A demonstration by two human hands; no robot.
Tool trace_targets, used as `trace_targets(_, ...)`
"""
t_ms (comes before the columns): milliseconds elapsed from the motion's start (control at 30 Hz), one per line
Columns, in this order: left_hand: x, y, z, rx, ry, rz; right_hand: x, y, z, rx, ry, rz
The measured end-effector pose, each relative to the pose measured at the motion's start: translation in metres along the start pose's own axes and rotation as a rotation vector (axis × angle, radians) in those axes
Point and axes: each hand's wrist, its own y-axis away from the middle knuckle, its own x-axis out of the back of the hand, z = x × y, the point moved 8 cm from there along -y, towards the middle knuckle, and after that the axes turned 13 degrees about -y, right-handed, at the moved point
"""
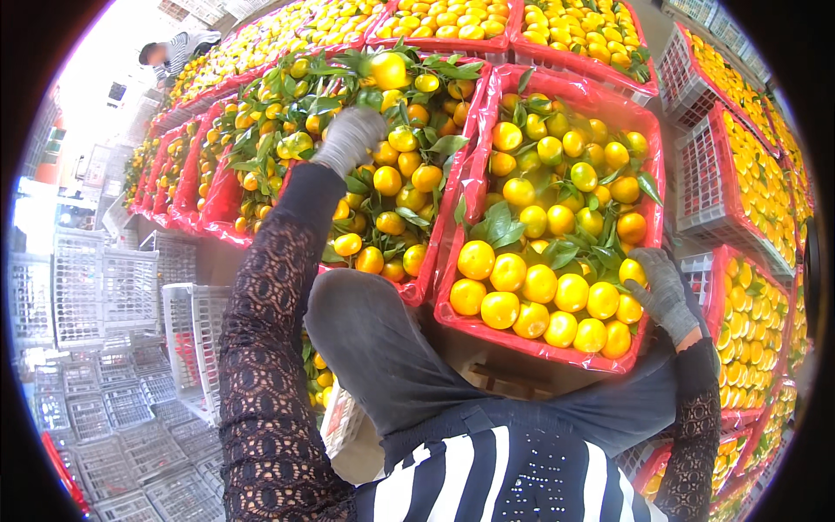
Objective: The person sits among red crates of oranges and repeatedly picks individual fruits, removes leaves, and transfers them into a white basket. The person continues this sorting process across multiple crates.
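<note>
Nearest the lens: black-and-white striped shirt (pixel 457 474), along the bottom edge. Far left, pale grey plastic lattice crates (pixel 78 287), stacked. Next, black openwork lace sleeve (pixel 278 348), leading up to left hand in grey knit glove (pixel 352 139), over left crate lined with glossy red film (pixel 424 285), full of leafy orange-yellow fruit (pixel 387 181). Grip there: can't tell, fingertips hidden. Blurred round yellow-orange fruit (pixel 389 70) just beyond the knuckles (held or merely behind, unclear from one view).

Next right, second crate lined with red film (pixel 539 346). Looks done: two neat rows of glossy orange fruit (pixel 539 284) along the near edge. Looks left, judging by layout: looser, greener-tinged round fruit (pixel 559 219) farther back, uneven, with dark green leaves (pixel 497 228) in between.

Right hand in grey knit glove (pixel 665 291) at that crate's right side. Fingers curled narrow against single orange fruit (pixel 632 273), just behind the right end of the rows; firmly held or only touched, can't tell. Far right, grey lattice crates heaped with fruit (pixel 703 178).
</note>
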Motion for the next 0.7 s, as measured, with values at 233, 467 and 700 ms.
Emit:
trace_targets(233,-0.062,0.04,0.006,0.03,-0.41,-0.055,0.005,-0.003,-0.008,-0.026,-0.016,-0.036)
trace_targets(467,-0.032,0.033,0.154,-0.4,-0.02,0.325,0.0,0.0,-0.003,0.107,0.037,-0.027)
trace_targets(700,-0.147,0.004,0.356,-0.651,-0.05,0.2,-0.006,0.0,0.008,-0.033,0.083,-0.06)
